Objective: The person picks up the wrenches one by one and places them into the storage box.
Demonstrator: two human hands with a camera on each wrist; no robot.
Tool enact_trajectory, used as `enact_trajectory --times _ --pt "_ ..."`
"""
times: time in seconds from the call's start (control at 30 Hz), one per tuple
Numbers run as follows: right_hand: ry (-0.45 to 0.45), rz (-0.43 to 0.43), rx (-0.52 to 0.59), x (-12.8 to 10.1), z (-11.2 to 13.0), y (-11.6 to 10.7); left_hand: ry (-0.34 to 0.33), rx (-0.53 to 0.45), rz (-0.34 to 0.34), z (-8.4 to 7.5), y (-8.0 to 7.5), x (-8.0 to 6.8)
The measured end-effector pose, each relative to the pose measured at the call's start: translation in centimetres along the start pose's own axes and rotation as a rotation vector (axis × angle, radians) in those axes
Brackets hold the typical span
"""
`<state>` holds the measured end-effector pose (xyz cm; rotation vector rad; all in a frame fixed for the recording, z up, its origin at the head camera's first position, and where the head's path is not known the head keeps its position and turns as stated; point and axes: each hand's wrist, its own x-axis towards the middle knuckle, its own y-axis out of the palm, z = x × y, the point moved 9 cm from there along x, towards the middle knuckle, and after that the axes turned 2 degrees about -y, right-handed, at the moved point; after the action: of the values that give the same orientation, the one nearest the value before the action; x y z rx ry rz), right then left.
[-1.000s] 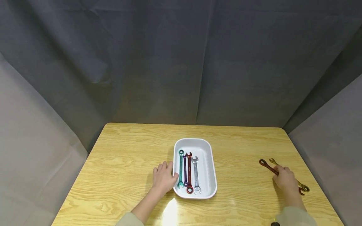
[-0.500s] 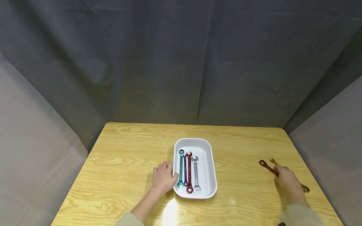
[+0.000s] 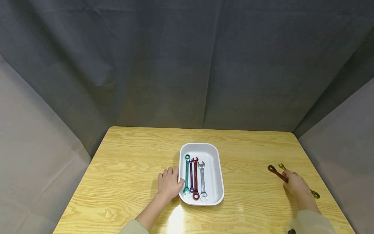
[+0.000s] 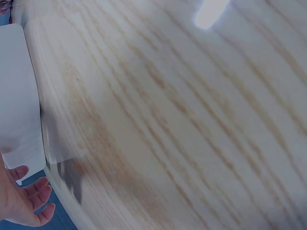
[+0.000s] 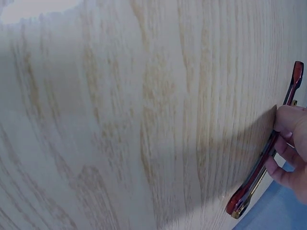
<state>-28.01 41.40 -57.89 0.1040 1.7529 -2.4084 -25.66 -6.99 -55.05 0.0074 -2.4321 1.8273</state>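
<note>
My left hand [image 3: 169, 184] rests at the left side of a white tray [image 3: 217, 182], thumb hooked over the rim and fingers along the outer wall. Inside lie a green combination wrench [image 3: 187, 174], a small purple wrench [image 3: 191, 175], a red wrench [image 3: 195, 178] and a silver open-end wrench [image 3: 202, 182], side by side. Far to the right, my right hand [image 3: 296, 187] pinches the shaft of a dark red wrench [image 3: 277, 174] between thumb and fingers. A gold wrench [image 3: 315, 194] lies alongside, partly covered by the hand. In the right wrist view the red wrench [image 5: 259, 167] overlaps the gold one.
The wooden table [image 3: 125, 156] reaches back to a dark grey curtain [image 3: 163, 65], with lighter cloth [image 3: 35, 156] at both sides. A small dark object [image 3: 291, 231] shows at the right sleeve near the bottom edge.
My right hand has shifted slightly right along the dark red wrench, whose near end was visible below the hand a second ago and is now hidden. The left hand and tray stay still.
</note>
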Motion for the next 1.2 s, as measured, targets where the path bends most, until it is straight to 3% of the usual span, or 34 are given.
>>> enact_trajectory --times 1.2 --pt "0.056 -0.04 0.003 -1.3 0.4 -0.7 0.001 -0.005 0.013 0.1 0.2 0.1"
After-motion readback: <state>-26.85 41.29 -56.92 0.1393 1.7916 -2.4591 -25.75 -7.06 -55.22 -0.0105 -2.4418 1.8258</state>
